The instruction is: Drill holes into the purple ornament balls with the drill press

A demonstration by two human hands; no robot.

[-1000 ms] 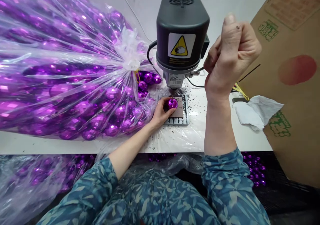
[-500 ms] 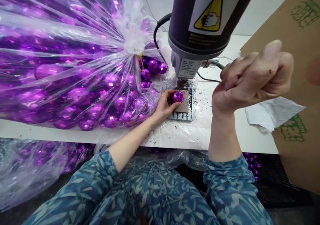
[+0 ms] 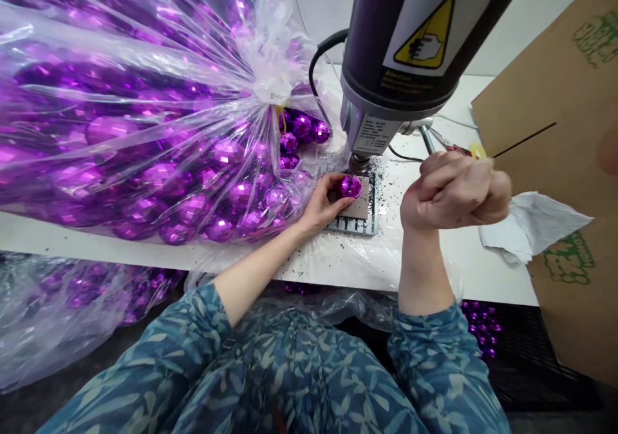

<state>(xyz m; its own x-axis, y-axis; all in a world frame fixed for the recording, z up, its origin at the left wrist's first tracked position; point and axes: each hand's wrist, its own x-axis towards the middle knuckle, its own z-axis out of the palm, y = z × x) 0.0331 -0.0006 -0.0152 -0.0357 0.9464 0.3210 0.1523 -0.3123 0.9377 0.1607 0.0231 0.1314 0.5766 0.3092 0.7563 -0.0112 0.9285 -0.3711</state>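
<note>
Under the dark drill press (image 3: 410,54), my left hand (image 3: 326,203) pinches a shiny purple faceted ball (image 3: 350,187) between thumb and fingers. The ball rests on a small brown board (image 3: 358,210) over the slotted metal base (image 3: 373,225). Just above the ball is the drill's chuck (image 3: 358,161). My right hand (image 3: 456,190) is closed in a fist at the right of the drill, by the end of a metal lever (image 3: 427,140); what lies within its fingers is hidden.
A big clear bag of purple balls (image 3: 159,163) covers the left of the white table (image 3: 502,279). A crumpled white cloth (image 3: 535,225) and a cardboard box (image 3: 570,163) stand at the right. Dark shavings surround the base. A black crate (image 3: 526,350) sits below.
My right hand has moved down and left, uncovering pliers-like handles and a dark rod behind it. My left hand still holds the ball. The view has shifted slightly.
</note>
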